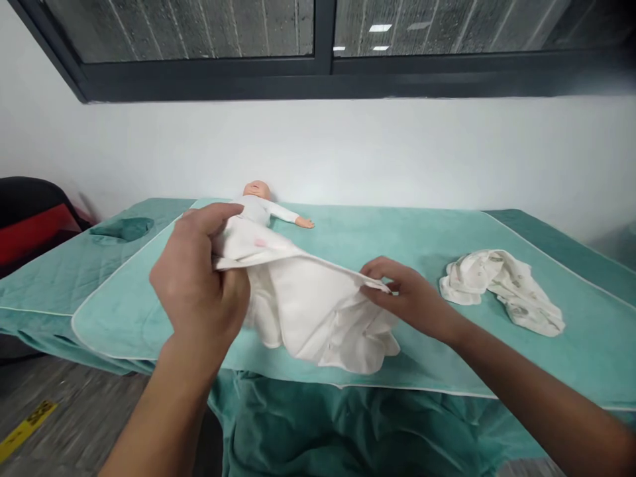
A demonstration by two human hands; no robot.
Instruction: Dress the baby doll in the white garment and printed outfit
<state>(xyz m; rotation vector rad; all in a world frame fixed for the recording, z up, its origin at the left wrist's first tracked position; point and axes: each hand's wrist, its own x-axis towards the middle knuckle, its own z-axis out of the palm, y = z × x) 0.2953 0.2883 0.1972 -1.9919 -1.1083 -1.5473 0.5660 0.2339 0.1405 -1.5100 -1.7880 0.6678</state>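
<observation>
A white piece of baby clothing (318, 305) hangs stretched between my two hands above the near part of the bed. My left hand (199, 265) pinches its upper left edge, thumb on top. At the other end, my right hand (402, 295) grips the edge between thumb and fingers. A small pinkish mark shows on the cloth near my left hand. Behind it a baby doll (257, 209) in a white long-sleeved top lies on its back, one arm stretched to the right; its lower body is hidden by the cloth and my left hand.
A crumpled white patterned garment (501, 285) lies on the right of the light green mat (377, 228). The mat covers a bed with a face hole (123, 229) at the left. Behind stand a wall and a dark-framed window (322, 73). A black and red object (37, 222) is at far left.
</observation>
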